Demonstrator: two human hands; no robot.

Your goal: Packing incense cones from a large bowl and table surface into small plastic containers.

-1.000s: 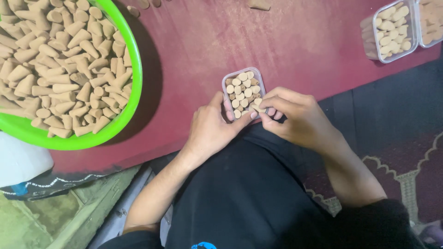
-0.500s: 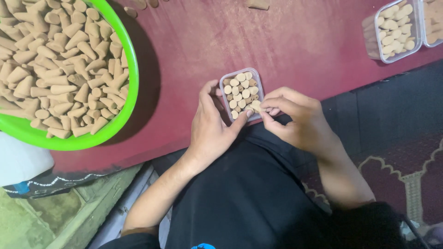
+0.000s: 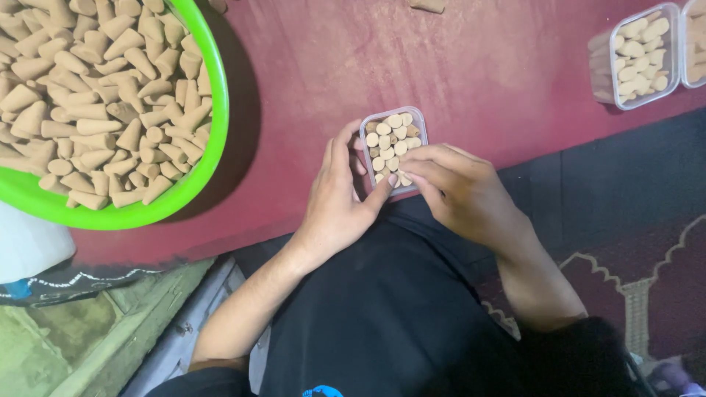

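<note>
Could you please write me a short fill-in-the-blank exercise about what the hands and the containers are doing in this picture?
1. The large bowl heaped with tan cones is ____ in colour.
2. The small clear box stands on a dark ____ surface.
3. The left hand and right hand both touch the small ____.

Missing words: green; red; box

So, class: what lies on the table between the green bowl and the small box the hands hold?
In the head view, only bare maroon table lies between the green bowl and the small box.
</note>
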